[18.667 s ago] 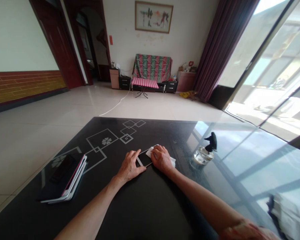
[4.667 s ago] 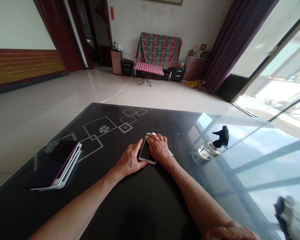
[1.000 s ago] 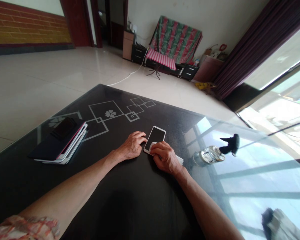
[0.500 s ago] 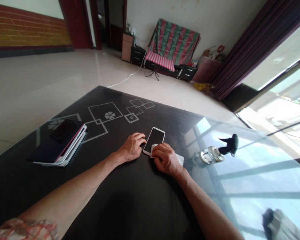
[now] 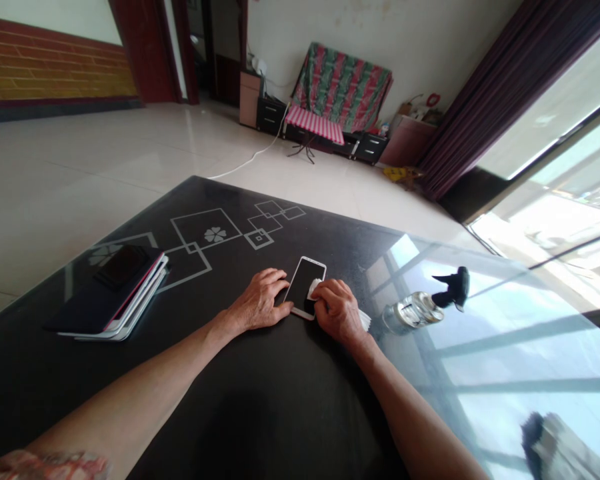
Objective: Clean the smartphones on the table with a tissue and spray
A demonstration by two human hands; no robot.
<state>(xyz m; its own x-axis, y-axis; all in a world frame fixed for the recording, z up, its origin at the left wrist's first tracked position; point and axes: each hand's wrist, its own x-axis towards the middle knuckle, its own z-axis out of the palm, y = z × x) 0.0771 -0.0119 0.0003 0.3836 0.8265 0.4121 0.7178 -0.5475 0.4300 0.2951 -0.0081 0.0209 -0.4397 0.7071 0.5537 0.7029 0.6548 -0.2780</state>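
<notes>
Clasps a white tissue (image 5: 313,290) between the curled, bunched fingers of the right hand (image 5: 340,310), pressing it to the right side of a phone's dark screen, with a loose end poking out beyond the palm (cannot tell just how the thumb bears on it). Lays the left hand (image 5: 263,300) along the opposite side, fingers bent close together, thumb parted from them and set at the near left corner of the phone (image 5: 300,283). Finds that phone lying flat, screen up, between both hands on the black table (image 5: 245,400). Shows a patterned sleeve (image 5: 50,465) up the left forearm.

Has a clear spray bottle (image 5: 413,311) with a black trigger top to the right, near the right hand, and a crumpled greyish cloth (image 5: 563,447) in the lower right corner (blurred there). Carries a stack of flat, thin items (image 5: 107,293), dark cover uppermost, well to the left. Looks beyond to a pink-striped small table (image 5: 315,125) and a purple curtain (image 5: 475,87).
</notes>
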